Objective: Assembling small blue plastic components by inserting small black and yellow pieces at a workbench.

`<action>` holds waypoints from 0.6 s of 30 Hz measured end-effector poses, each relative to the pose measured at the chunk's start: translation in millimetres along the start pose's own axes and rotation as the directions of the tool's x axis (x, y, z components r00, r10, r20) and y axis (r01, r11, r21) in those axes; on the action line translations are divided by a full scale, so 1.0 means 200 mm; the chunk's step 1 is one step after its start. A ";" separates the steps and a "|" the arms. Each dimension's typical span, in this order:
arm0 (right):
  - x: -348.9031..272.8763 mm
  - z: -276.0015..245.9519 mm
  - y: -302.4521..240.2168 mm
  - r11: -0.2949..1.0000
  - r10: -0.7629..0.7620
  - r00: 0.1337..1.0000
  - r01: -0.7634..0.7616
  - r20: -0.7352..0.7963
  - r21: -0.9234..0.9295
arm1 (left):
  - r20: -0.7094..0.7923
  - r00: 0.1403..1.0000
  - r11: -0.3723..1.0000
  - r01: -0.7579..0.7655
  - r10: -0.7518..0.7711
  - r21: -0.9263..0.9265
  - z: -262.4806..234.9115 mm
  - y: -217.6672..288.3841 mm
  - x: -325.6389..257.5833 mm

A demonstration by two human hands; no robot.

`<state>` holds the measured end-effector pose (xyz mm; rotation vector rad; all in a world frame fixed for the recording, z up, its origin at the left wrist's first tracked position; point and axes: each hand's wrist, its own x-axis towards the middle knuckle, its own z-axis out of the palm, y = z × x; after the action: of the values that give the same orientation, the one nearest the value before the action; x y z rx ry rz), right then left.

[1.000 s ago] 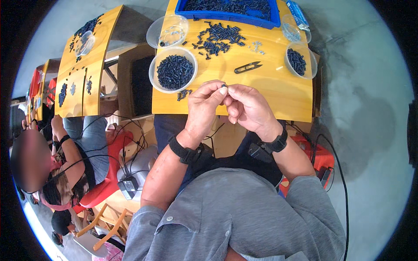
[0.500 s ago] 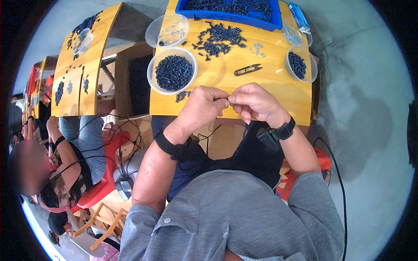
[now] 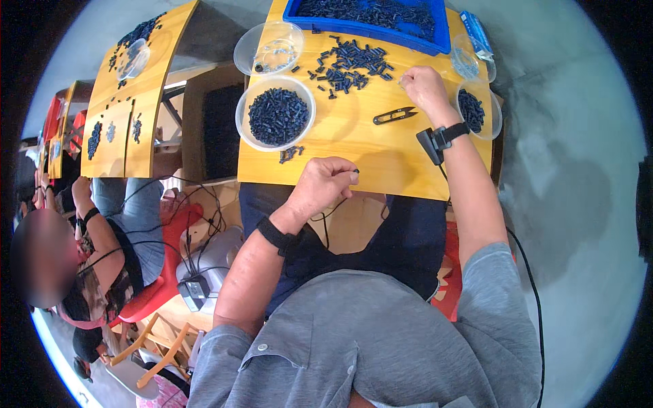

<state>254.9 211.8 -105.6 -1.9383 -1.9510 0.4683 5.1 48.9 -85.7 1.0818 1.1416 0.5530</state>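
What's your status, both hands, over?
Left hand pinching a thin black cord. Right hand reaching to loose black pieces. Snips lie untouched between.

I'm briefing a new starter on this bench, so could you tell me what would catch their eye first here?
Probably the blue tray of small dark pieces at the far edge of the yellow table, with a loose pile spilled in front of it. The right hand reaches beside that pile, while the left hand pinches a thin black cord near the table's near edge. A white bowl of dark pieces sits on the left.
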 end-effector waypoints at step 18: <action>0.03 0.02 -0.11 0.951 0.070 0.993 -0.037 0.096 -0.308 | -0.034 0.995 0.979 0.086 -0.094 -0.186 -0.01 -0.06 0.01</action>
<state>232.6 218.6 -98.9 -2.2000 -2.1491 0.3020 2.6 45.2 -97.2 0.8585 1.1476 0.6001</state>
